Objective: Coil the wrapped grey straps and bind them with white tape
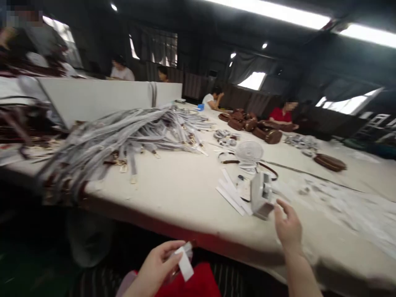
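Low in the picture, in front of the table edge, my left hand (161, 264) is closed on a white paper strip (186, 265). With it is something in clear wrapping with a small brown end (193, 243), mostly hidden by the fingers. My right hand (288, 226) reaches over the table, thumb and forefinger apart, close beside a white tape dispenser (262, 196). Whether a fingertip touches the dispenser I cannot tell. Left of it lie loose white paper strips (230, 194) and a phone-like dark-edged item (244, 187).
A heap of grey wrapped straps (130, 132) with metal clips covers the table's left. Behind the dispenser stand a small white fan (249, 152) and a brown strap (268, 170). Brown bags (267, 135) and seated people are farther back. Clear plastic (340, 202) lies right.
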Tool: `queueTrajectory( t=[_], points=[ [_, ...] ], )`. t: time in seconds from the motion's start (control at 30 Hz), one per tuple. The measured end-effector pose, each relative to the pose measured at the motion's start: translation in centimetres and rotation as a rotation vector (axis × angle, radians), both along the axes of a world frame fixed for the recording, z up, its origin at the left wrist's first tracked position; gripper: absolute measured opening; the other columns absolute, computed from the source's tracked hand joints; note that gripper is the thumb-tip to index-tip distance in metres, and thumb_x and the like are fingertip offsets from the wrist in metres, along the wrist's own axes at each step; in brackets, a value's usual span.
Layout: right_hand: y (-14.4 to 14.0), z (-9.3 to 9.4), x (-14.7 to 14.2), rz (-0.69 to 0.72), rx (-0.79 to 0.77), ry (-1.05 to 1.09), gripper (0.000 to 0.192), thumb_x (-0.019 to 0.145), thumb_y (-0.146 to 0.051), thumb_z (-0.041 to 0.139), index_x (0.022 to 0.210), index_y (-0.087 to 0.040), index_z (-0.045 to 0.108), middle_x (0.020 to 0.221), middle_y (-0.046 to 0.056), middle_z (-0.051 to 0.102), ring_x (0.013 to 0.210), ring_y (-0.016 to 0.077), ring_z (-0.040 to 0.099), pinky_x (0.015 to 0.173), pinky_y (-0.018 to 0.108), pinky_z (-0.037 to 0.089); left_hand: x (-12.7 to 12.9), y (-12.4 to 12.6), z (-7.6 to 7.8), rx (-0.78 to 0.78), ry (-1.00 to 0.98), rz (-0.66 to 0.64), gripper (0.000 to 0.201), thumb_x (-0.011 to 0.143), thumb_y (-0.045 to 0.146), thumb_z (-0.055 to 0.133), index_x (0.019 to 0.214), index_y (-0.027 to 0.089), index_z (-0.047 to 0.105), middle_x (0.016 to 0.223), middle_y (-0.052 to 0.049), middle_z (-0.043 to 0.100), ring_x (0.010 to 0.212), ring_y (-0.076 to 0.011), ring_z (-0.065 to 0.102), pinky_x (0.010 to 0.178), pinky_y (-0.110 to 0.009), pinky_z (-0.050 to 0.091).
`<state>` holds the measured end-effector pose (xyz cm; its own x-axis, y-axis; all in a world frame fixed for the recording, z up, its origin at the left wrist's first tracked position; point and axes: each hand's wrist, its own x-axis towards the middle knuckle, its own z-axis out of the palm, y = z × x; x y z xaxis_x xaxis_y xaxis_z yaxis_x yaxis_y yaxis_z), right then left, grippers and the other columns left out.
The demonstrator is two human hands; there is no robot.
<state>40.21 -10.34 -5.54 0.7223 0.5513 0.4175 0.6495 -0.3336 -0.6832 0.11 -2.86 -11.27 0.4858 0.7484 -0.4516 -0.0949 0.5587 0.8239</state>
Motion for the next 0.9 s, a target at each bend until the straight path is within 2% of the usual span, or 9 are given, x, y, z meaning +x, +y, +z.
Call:
queueTrajectory(
  t=[0.1, 0.17, 0.23, 0.33, 0.5, 0.57, 0.7, 0.8, 0.9],
  points=[
    [0.6, 0.5, 3.6, -0.062, -0.016, 0.033, 0.038, 0.088, -0.051, 0.056, 0.095, -0.017, 0.072, 0.106, 0.013, 0.071, 0.11, 0.0324, 0.06, 0.101, 0.05, 0.042, -0.1, 0.3, -1.3, -0.096, -0.059, -0.039, 0.069, 0.054, 0.056, 0.087, 0.107, 0.014, 0.071, 0.109, -0.017, 0.074, 0.099, -0.0338, 0.07, 0.086, -0.04, 0.055],
    [1.9, 0.2, 4.4, -0.024, -0.019, 0.117, 0.042, 0.082, -0.057, 0.056, 0.077, -0.02, 0.075, 0.089, 0.012, 0.075, 0.099, 0.0333, 0.065, 0.092, 0.046, 0.047, -0.1, -0.3, -1.2, -0.135, -0.07, -0.045, 0.07, 0.053, 0.054, 0.089, 0.107, 0.013, 0.071, 0.109, -0.017, 0.074, 0.1, -0.0349, 0.07, 0.086, -0.04, 0.056],
    [2.8, -0.2, 4.4, 0.015, 0.004, 0.203, 0.043, 0.076, -0.06, 0.059, 0.07, -0.021, 0.074, 0.079, 0.011, 0.075, 0.09, 0.0326, 0.067, 0.084, 0.044, 0.05, -0.1, -0.8, -1.0, -0.145, -0.078, -0.043, 0.069, 0.053, 0.053, 0.089, 0.107, 0.014, 0.072, 0.11, -0.018, 0.073, 0.101, -0.035, 0.07, 0.086, -0.04, 0.057],
    [2.7, -0.2, 3.7, 0.047, 0.081, 0.281, 0.044, 0.072, -0.06, 0.064, 0.075, -0.017, 0.074, 0.085, 0.012, 0.076, 0.091, 0.0313, 0.068, 0.082, 0.042, 0.051, -0.2, -0.9, -0.8, -0.151, -0.08, -0.032, 0.067, 0.054, 0.051, 0.089, 0.107, 0.014, 0.072, 0.11, -0.018, 0.073, 0.1, -0.0347, 0.07, 0.084, -0.039, 0.058],
    [0.3, -0.5, 0.7, -0.017, 0.199, 0.255, 0.037, 0.075, -0.055, 0.068, 0.079, -0.019, 0.068, 0.11, 0.011, 0.07, 0.106, 0.0285, 0.061, 0.095, 0.039, 0.045, -0.5, -0.7, -0.6, -0.16, -0.071, -0.021, 0.066, 0.055, 0.051, 0.089, 0.106, 0.013, 0.072, 0.108, -0.019, 0.074, 0.096, -0.0351, 0.071, 0.083, -0.042, 0.058],
    [-0.5, -1.1, -0.5, -0.049, 0.189, 0.27, 0.036, 0.074, -0.054, 0.071, 0.079, -0.019, 0.067, 0.099, 0.009, 0.071, 0.099, 0.0284, 0.061, 0.092, 0.039, 0.046, -0.4, -0.8, -0.4, -0.161, -0.076, -0.022, 0.065, 0.056, 0.05, 0.089, 0.107, 0.013, 0.072, 0.11, -0.018, 0.073, 0.1, -0.0358, 0.07, 0.086, -0.044, 0.057],
    [-1.2, -2.5, -1.6, -0.034, 0.161, 0.391, 0.041, 0.074, -0.061, 0.069, 0.074, -0.02, 0.063, 0.065, 0.002, 0.065, 0.067, 0.0232, 0.062, 0.067, 0.036, 0.052, 0.1, -0.9, 0.3, -0.152, -0.055, -0.028, 0.065, 0.054, 0.05, 0.089, 0.104, 0.013, 0.073, 0.108, -0.017, 0.074, 0.097, -0.0341, 0.071, 0.082, -0.04, 0.058],
    [-1.4, -2.9, -1.7, -0.025, 0.153, 0.452, 0.044, 0.07, -0.065, 0.069, 0.072, -0.022, 0.06, 0.058, 0.001, 0.062, 0.058, 0.0218, 0.059, 0.058, 0.035, 0.051, 0.6, -1.1, 1.2, -0.145, -0.034, -0.039, 0.062, 0.053, 0.05, 0.089, 0.101, 0.014, 0.073, 0.101, -0.016, 0.076, 0.089, -0.0304, 0.072, 0.076, -0.036, 0.058],
    [-1.7, -2.8, -3.7, 0.029, 0.091, 0.512, 0.042, 0.069, -0.062, 0.073, 0.073, -0.021, 0.062, 0.058, 0.001, 0.063, 0.058, 0.0219, 0.059, 0.06, 0.035, 0.05, 1.1, -1.5, 2.2, -0.091, -0.007, -0.014, 0.058, 0.055, 0.049, 0.088, 0.098, 0.014, 0.074, 0.093, -0.014, 0.077, 0.085, -0.0279, 0.071, 0.076, -0.035, 0.056]
  ],
)
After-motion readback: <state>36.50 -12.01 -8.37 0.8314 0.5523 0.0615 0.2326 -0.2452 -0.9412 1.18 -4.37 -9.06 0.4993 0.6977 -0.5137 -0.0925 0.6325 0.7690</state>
